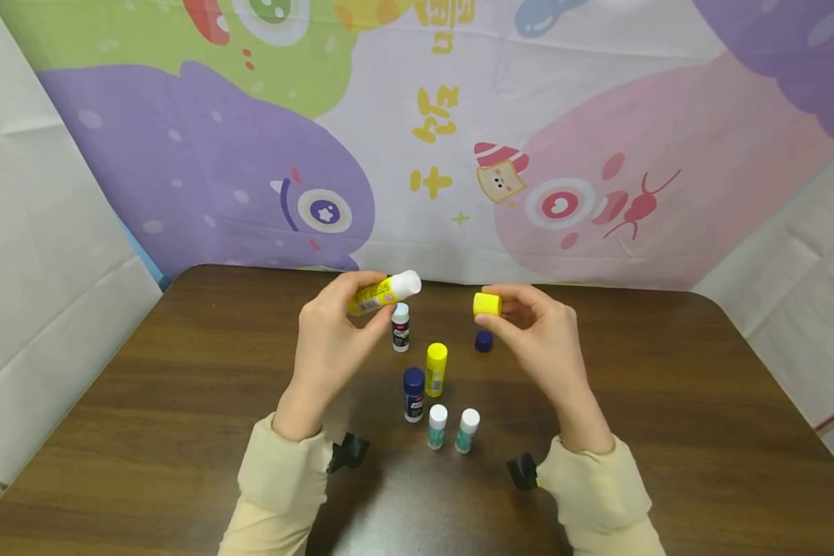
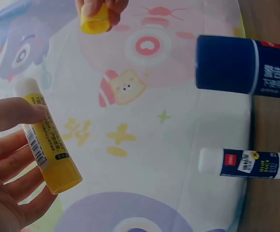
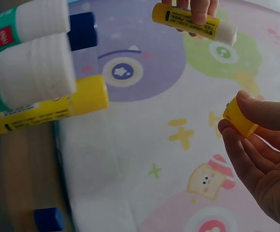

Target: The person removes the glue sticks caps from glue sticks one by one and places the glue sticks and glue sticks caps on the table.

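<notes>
My left hand grips an uncapped yellow glue stick, tilted with its white end pointing up and right. Across from it, my right hand pinches a yellow cap between thumb and fingers. Cap and stick are apart, both held above the table. Under the left hand stands a navy glue stick without its cap. A navy cap lies below the right hand. The left wrist view shows the thumb pressed on the yellow label; the right wrist view shows the yellow cap held at the fingertips.
Capped sticks stand mid-table: a yellow glue stick, a navy glue stick and two green glue sticks with white caps. The brown table ends at a cartoon-printed cloth. Black straps hang at the wrists.
</notes>
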A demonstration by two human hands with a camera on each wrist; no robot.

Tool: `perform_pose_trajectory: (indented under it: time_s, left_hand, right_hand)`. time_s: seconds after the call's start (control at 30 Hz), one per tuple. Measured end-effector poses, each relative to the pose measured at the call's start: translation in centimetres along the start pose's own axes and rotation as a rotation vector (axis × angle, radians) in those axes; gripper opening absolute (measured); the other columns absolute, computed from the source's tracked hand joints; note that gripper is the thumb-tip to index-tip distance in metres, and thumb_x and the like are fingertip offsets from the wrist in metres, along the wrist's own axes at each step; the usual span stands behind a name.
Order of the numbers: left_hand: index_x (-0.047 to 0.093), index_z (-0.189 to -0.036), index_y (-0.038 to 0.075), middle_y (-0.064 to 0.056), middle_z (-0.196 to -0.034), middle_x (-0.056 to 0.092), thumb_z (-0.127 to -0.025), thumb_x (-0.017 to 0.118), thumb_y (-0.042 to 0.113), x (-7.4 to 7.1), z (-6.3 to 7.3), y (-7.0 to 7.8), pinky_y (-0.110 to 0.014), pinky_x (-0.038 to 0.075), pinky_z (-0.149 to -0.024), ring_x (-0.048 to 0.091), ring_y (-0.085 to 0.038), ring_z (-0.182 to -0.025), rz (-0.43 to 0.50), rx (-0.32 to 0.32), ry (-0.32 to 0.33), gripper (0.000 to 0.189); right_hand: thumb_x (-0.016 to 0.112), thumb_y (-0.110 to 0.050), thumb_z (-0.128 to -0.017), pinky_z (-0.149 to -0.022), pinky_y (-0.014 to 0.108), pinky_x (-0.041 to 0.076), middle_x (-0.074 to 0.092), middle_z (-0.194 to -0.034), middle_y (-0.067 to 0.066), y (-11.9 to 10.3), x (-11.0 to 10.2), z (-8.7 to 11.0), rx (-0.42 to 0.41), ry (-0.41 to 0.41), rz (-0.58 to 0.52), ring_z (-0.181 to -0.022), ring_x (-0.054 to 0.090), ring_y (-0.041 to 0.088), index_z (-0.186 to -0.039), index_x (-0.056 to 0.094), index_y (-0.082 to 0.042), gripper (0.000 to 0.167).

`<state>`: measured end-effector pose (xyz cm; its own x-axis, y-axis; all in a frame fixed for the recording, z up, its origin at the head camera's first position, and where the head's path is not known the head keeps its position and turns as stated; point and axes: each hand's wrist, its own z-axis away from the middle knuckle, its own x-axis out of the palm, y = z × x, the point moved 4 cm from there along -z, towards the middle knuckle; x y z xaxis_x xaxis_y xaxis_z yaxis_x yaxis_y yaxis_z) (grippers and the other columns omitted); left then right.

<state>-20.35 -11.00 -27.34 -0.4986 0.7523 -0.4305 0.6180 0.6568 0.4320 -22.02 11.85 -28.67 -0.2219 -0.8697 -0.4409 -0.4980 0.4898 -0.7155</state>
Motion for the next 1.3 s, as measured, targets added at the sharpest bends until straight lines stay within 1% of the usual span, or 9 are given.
perform_pose_trajectory:
  time_s: [0.17, 0.3, 0.47, 0.63, 0.77, 0.87, 0.93, 1.17, 1.3]
  left_hand:
    - [0.064, -0.097, 0.005, -0.006, -0.091, 0.066, -0.072, 0.073, 0.007, 0.4, 0.1, -1.3, -0.03, 0.045, -0.058, 0.058, -0.015, -0.072, 0.047, -0.067, -0.003, 0.027]
    - [0.064, -0.097, 0.006, -0.005, -0.091, 0.067, -0.072, 0.073, 0.008, 0.9, 0.4, -2.5, -0.031, 0.045, -0.056, 0.06, -0.015, -0.075, 0.091, -0.142, -0.015, 0.026]
    - [0.063, -0.103, 0.006, -0.007, -0.094, 0.068, -0.073, 0.073, 0.008, 1.4, 0.8, -4.3, -0.032, 0.049, -0.065, 0.065, -0.017, -0.081, 0.168, -0.237, -0.051, 0.032]
    - [0.062, -0.112, 0.006, -0.011, -0.095, 0.068, -0.074, 0.073, 0.007, 1.5, 1.0, -6.1, -0.036, 0.052, -0.074, 0.066, -0.022, -0.082, 0.188, -0.294, -0.089, 0.039]
    - [0.061, -0.115, 0.005, -0.012, -0.098, 0.065, -0.075, 0.072, 0.007, 1.8, 1.4, -7.2, -0.039, 0.051, -0.076, 0.065, -0.025, -0.085, 0.206, -0.375, -0.134, 0.042]
    - [0.062, -0.114, 0.005, -0.011, -0.097, 0.063, -0.076, 0.071, 0.008, 2.2, 2.0, -7.9, -0.039, 0.051, -0.076, 0.066, -0.025, -0.085, 0.203, -0.433, -0.171, 0.039]
    - [0.063, -0.111, 0.004, -0.011, -0.096, 0.062, -0.076, 0.07, 0.008, 2.5, 2.4, -8.4, -0.039, 0.052, -0.075, 0.065, -0.024, -0.085, 0.194, -0.456, -0.186, 0.036]
    - [0.064, -0.105, 0.001, -0.014, -0.094, 0.062, -0.074, 0.072, 0.008, 3.1, 3.3, -9.4, -0.04, 0.053, -0.073, 0.065, -0.028, -0.084, 0.148, -0.475, -0.189, 0.032]
    - [0.065, -0.105, 0.002, -0.015, -0.094, 0.065, -0.074, 0.072, 0.01, 3.5, 3.7, -9.9, -0.041, 0.052, -0.074, 0.065, -0.027, -0.082, 0.122, -0.52, -0.211, 0.032]
  right_hand:
    - [0.075, -0.019, -0.073, -0.068, 0.022, 0.052, 0.069, -0.089, 0.005, 0.8, 0.6, -0.2, 0.016, -0.033, 0.039, -0.073, 0.065, 0.012, -0.102, 0.067, -0.01, 0.032]
    - [0.074, -0.018, -0.075, -0.071, 0.03, 0.054, 0.068, -0.094, 0.007, 1.8, 1.1, -0.3, 0.04, -0.067, 0.046, -0.078, 0.066, 0.017, -0.104, 0.066, -0.008, 0.032]
    - [0.073, -0.018, -0.076, -0.069, 0.032, 0.054, 0.067, -0.094, 0.008, 3.3, 1.9, -0.4, 0.072, -0.118, 0.099, -0.076, 0.066, 0.019, -0.106, 0.066, -0.007, 0.032]
    - [0.072, -0.019, -0.077, -0.069, 0.033, 0.053, 0.064, -0.093, 0.007, 4.3, 2.6, -0.8, 0.069, -0.186, 0.173, -0.077, 0.065, 0.02, -0.109, 0.065, -0.007, 0.034]
    - [0.069, -0.021, -0.08, -0.072, 0.034, 0.053, 0.063, -0.092, 0.008, 5.0, 3.3, -1.1, 0.073, -0.266, 0.249, -0.08, 0.063, 0.02, -0.115, 0.063, -0.007, 0.038]
    - [0.068, -0.022, -0.081, -0.072, 0.033, 0.051, 0.062, -0.092, 0.008, 5.7, 4.0, -1.1, 0.07, -0.333, 0.305, -0.081, 0.06, 0.021, -0.118, 0.061, -0.007, 0.041]
    - [0.068, -0.02, -0.081, -0.071, 0.033, 0.05, 0.061, -0.093, 0.009, 6.1, 4.5, -1.1, 0.062, -0.37, 0.331, -0.08, 0.059, 0.021, -0.119, 0.06, -0.006, 0.041]
    - [0.066, -0.011, -0.079, -0.069, 0.031, 0.047, 0.059, -0.093, 0.009, 7.4, 6.1, -0.8, 0.04, -0.473, 0.366, -0.077, 0.054, 0.018, -0.116, 0.062, -0.006, 0.038]
    - [0.066, -0.008, -0.076, -0.071, 0.032, 0.047, 0.06, -0.094, 0.008, 8.1, 6.8, -0.8, 0.047, -0.515, 0.387, -0.077, 0.053, 0.019, -0.109, 0.064, -0.004, 0.034]
